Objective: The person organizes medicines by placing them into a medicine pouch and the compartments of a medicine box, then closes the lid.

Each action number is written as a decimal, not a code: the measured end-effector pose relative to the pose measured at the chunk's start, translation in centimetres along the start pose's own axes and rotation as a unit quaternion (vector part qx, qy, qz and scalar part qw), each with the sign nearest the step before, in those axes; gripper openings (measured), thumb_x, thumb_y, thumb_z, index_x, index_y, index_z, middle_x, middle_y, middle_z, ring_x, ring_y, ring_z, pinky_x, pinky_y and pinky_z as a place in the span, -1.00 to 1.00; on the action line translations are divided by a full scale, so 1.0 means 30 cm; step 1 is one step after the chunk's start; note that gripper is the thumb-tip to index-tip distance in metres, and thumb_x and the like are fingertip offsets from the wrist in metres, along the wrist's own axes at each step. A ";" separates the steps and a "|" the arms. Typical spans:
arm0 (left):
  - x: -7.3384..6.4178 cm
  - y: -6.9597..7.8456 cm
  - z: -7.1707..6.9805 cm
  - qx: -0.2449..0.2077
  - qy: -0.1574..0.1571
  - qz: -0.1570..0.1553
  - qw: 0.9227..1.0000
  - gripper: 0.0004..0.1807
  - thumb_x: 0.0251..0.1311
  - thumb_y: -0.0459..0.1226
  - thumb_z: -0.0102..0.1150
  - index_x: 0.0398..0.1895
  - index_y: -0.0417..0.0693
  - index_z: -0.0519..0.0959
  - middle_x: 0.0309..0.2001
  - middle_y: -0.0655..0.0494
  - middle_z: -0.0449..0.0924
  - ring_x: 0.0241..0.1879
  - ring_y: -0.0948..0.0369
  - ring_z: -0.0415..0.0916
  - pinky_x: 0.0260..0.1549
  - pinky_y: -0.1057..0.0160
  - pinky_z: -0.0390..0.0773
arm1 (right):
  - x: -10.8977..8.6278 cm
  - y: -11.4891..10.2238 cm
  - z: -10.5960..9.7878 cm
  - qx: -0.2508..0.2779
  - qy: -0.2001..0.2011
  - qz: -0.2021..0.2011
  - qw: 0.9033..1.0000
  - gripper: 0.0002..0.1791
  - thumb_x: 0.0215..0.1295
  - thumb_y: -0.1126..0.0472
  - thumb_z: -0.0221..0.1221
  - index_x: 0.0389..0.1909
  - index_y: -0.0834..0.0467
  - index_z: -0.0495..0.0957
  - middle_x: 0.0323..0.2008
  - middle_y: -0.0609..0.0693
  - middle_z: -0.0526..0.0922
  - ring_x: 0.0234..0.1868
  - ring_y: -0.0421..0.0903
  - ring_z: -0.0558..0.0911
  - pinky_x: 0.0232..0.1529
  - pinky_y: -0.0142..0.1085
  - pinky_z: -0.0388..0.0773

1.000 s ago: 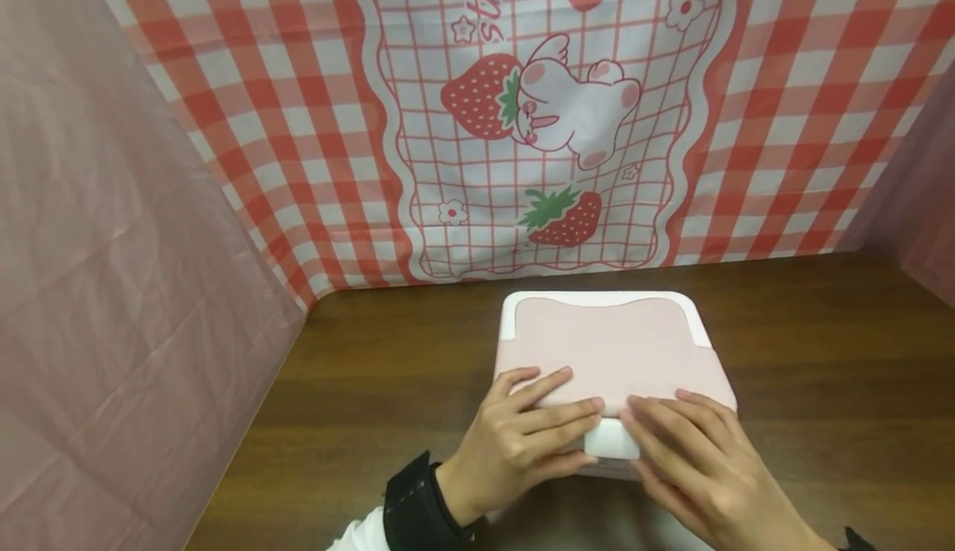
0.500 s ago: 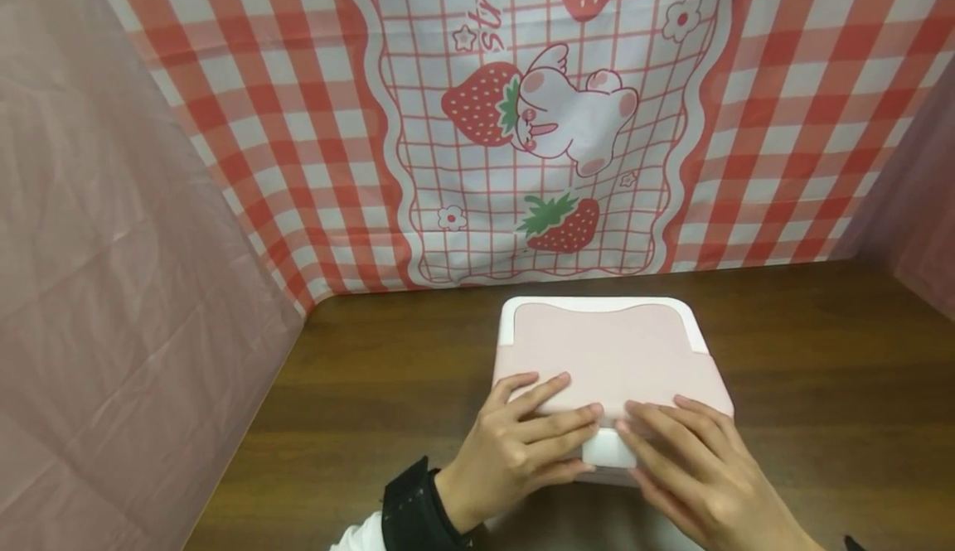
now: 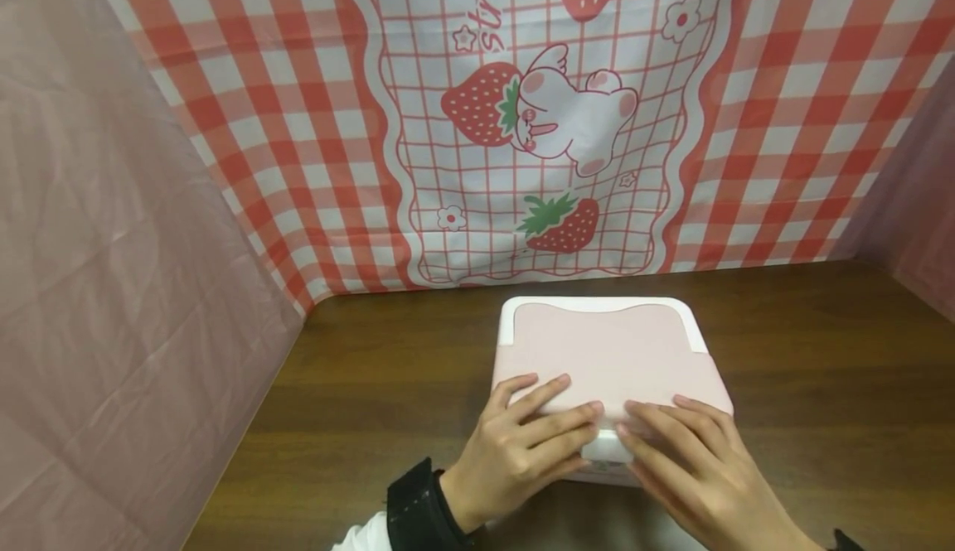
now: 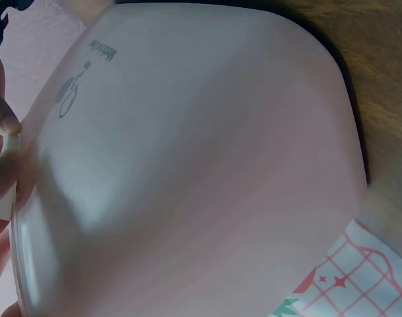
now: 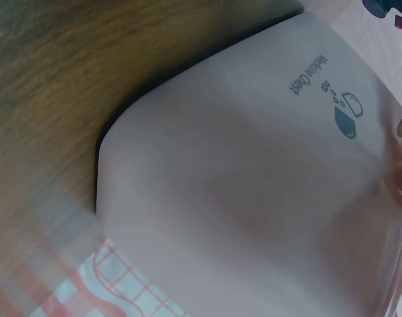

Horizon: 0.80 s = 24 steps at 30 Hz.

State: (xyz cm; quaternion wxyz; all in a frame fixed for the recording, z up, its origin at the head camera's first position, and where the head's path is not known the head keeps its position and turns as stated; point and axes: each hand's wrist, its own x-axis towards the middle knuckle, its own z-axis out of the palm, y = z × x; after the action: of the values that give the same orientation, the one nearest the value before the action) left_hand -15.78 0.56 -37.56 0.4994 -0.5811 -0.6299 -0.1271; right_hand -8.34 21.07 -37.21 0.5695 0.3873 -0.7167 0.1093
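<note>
A pale pink medicine box (image 3: 608, 352) with a white handle frame sits on the wooden table, its lid down. At its front is a white latch (image 3: 606, 447). My left hand (image 3: 515, 451) holds the left part of the front edge, fingers spread on the lid and thumb below by the latch. From the other side my right hand (image 3: 701, 468) holds the edge, fingertips on the lid and thumb tucked low, mostly hidden. Fingertips meet at the latch (image 4: 5, 207) in the left wrist view. The right wrist view shows the printed words "Medicine Chest" (image 5: 309, 76).
A red and white checked cloth (image 3: 298, 161) with strawberry prints hangs behind the table (image 3: 373, 402). Pink cloth (image 3: 142, 286) hangs along the left, and more pink cloth (image 3: 910, 211) on the right.
The white latch at the front has tipped outward, and a strip of the box front shows beneath it. My left thumb has shifted slightly; both hands otherwise keep their places.
</note>
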 end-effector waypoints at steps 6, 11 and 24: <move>0.040 0.000 -0.022 0.023 0.032 0.003 0.999 -0.84 0.02 -0.11 0.23 -0.33 0.12 0.67 -0.13 0.24 0.65 -0.04 0.13 0.55 -0.08 0.13 0.43 | -0.018 0.007 0.022 -0.019 0.011 -0.005 1.000 -0.70 0.35 0.19 -0.02 -0.45 0.24 0.60 -0.30 0.22 0.60 -0.35 0.11 0.46 0.15 -0.16 0.26; 0.023 0.001 -0.009 0.031 0.019 -0.007 0.999 -0.75 0.02 -0.06 0.21 -0.24 0.09 0.65 -0.07 0.20 0.63 -0.01 0.15 0.53 -0.04 0.14 0.41 | -0.013 0.012 0.023 -0.012 0.011 -0.006 1.000 -0.70 0.35 0.18 -0.02 -0.43 0.25 0.59 -0.30 0.21 0.60 -0.35 0.11 0.46 0.16 -0.17 0.26; -0.055 0.028 0.022 -0.118 -0.052 -0.289 0.948 0.13 -0.45 0.07 0.50 0.30 -0.10 0.18 0.37 -0.11 0.04 0.33 -0.09 0.02 0.22 -0.12 0.17 | -0.055 0.027 -0.007 -0.011 -0.040 0.177 0.983 -0.21 0.18 -0.30 0.00 -0.05 0.42 0.39 -0.01 0.34 0.43 0.11 0.08 0.33 0.30 -0.28 -0.02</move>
State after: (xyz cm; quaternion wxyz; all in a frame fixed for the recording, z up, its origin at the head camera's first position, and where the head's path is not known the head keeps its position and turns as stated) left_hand -15.66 0.32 -39.50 0.3356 -0.4344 -0.7764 -0.3096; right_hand -8.66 22.45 -38.38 0.5163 0.2522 -0.7972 0.1851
